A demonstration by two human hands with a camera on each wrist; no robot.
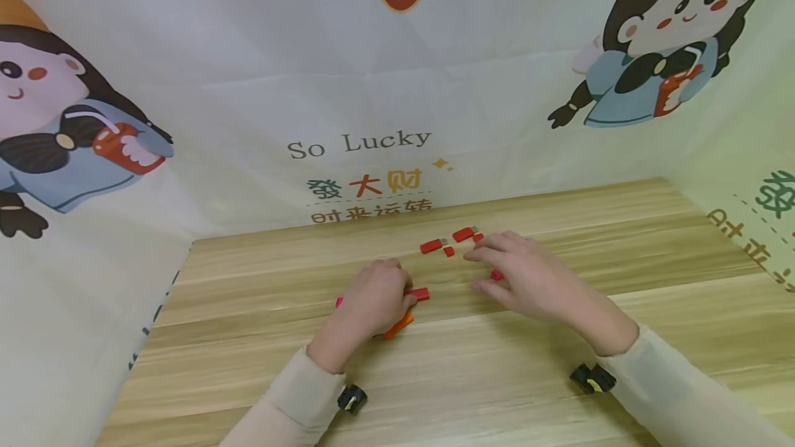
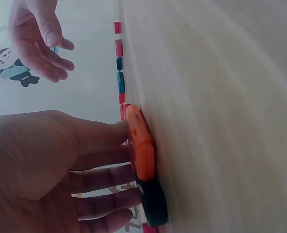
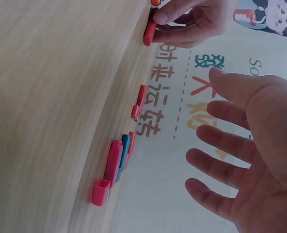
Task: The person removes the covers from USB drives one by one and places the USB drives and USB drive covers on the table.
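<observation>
My left hand (image 1: 375,299) pinches a red USB stick (image 1: 421,294) between thumb and fingers, at table level. Just below that hand lies an orange USB stick (image 1: 399,326), with a dark teal piece (image 2: 154,203) beside it in the left wrist view. A bit of pink (image 1: 339,302) peeks out at the hand's left. My right hand (image 1: 540,281) hovers with spread fingers, holding nothing. Under it, the right wrist view shows a pink USB stick (image 3: 113,162), its small hollow cap (image 3: 101,192) and a teal stick (image 3: 123,150).
Further back lie two red USB sticks, one on the left (image 1: 431,246) and one on the right (image 1: 464,234), each with a small red cap near its metal plug. A printed cloth (image 1: 366,88) stands behind the wooden table (image 1: 261,274).
</observation>
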